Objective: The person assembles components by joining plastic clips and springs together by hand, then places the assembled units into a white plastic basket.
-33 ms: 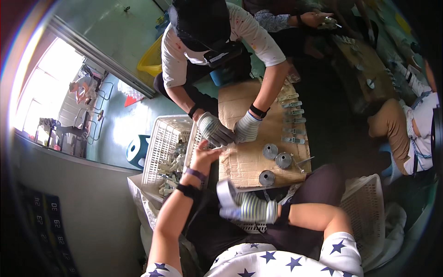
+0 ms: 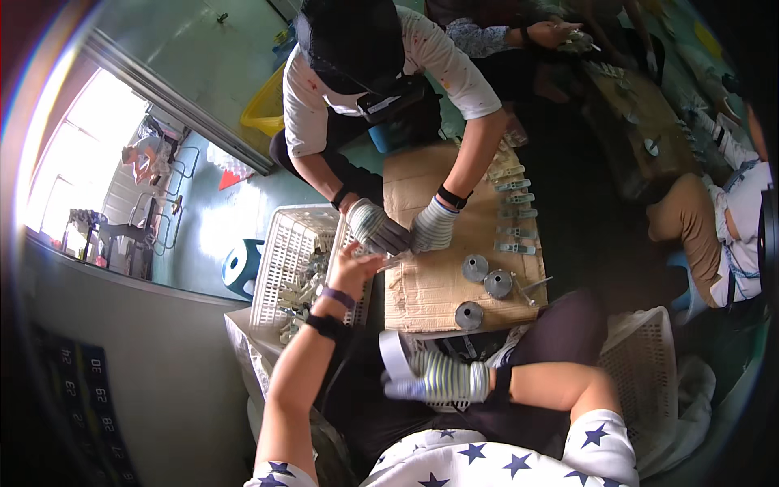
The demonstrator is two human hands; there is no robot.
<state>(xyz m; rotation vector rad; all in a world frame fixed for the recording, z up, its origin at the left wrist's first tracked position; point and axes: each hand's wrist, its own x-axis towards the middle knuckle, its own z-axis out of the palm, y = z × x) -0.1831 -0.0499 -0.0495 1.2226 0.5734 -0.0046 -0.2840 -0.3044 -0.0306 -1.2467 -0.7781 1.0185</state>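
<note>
My left hand (image 2: 355,272) is bare, its fingers apart beside the left edge of a cardboard sheet (image 2: 422,296). Its fingertips are close to a co-worker's gloved hands (image 2: 389,234), where a small translucent piece shows; whether I touch it is unclear. My right hand (image 2: 446,377), in a striped glove, is closed around a white ring-shaped roll (image 2: 395,355) above my lap. On the cardboard are grey round pieces with central holes (image 2: 497,283). Several clip-like pieces (image 2: 516,213) lie in a row along its right side.
A white plastic basket (image 2: 280,227) filled with similar pieces stands left of the cardboard. Another white basket (image 2: 641,357) is by my right side. The co-worker sits opposite, leaning over the cardboard; more people are at the upper right. A teal round object (image 2: 242,266) rests on the floor.
My left hand has shifted slightly up and to the left. The roll in my right hand has moved a little lower. The co-worker's hands are nearly still.
</note>
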